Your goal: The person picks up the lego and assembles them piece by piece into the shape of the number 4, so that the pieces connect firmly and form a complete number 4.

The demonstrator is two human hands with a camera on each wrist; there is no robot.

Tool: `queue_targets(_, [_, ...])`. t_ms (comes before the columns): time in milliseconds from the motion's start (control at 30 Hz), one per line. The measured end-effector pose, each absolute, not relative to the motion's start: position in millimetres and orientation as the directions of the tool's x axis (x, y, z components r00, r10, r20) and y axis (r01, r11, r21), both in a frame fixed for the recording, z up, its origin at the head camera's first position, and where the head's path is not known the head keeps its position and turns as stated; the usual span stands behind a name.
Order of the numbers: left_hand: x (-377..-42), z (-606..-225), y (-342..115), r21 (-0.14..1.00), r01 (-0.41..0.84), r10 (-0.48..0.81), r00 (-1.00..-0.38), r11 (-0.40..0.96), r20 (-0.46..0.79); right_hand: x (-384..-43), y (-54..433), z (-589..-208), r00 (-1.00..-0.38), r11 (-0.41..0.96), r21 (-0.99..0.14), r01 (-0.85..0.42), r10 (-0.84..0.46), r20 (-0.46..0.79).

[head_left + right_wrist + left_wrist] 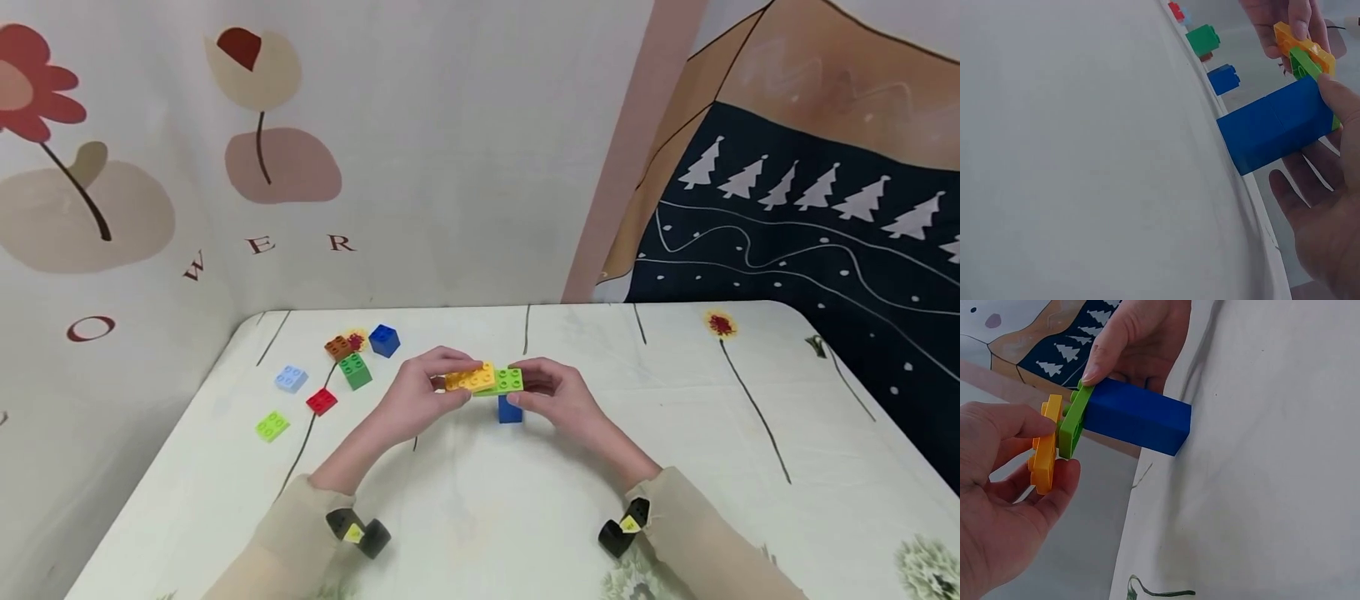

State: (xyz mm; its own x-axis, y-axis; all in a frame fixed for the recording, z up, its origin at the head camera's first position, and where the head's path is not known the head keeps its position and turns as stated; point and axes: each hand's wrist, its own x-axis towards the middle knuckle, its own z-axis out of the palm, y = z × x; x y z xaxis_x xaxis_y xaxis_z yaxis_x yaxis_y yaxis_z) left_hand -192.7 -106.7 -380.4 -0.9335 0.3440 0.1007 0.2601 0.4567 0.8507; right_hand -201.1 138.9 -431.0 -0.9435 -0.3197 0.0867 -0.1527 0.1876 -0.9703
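Note:
My left hand (422, 390) pinches a yellow building brick (1049, 447) between thumb and fingers. The yellow brick overlaps one end of a light green building brick (510, 381), which juts out from the top of an upright blue brick tower (1275, 125). At the tower's top, my right hand (558, 393) grips the light green brick, thumb on the near side and fingers behind. The tower's foot is down at the tabletop. In the head view, the hands and upper bricks hide most of the tower (509, 409).
Left on the white cloth-covered table (675, 500) lie loose bricks: brown (339, 347), dark blue (384, 341), green (355, 371), light blue (291, 378), red (322, 402) and lime (272, 426). A printed curtain (450, 167) hangs behind the table's far edge.

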Motion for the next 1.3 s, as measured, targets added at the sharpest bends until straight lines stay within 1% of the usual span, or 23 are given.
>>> queue_targets(233, [-193.6,-379.1,-104.5,0.855,0.239,0.337,-0.938,0.461,0.08,-200.3,138.1,-432.0,-0.949,0.184,-0.97,-0.157,-0.301,0.097])
queue_targets(567, [-196.0,-381.0,-101.9,0.856,0.23,0.312,-0.946,0.463,0.085,-201.9,140.3,-431.1,-0.935,0.186,-0.965,-0.182,-0.336,0.112])
queue_targets(767, [-199.0,-381.8,-101.7,0.851,0.241,0.319,-0.943,0.466,0.093,-203.1,141.0,-432.7,-0.935,0.194,-0.961,-0.2,-0.332,0.127])
queue_targets(1000, [-201.4,-383.6,-100.7,0.866,0.22,0.302,-0.95,0.45,0.084,-204.9,141.4,-434.3,-0.931,0.196,-0.959,-0.206,-0.339,0.131])
queue_targets(1300, [-197.4,-382.9,-96.7,0.857,0.239,0.291,-0.95,0.456,0.111,-204.3,141.6,-430.2,-0.929,0.198,-0.959,-0.205,-0.347,0.127])
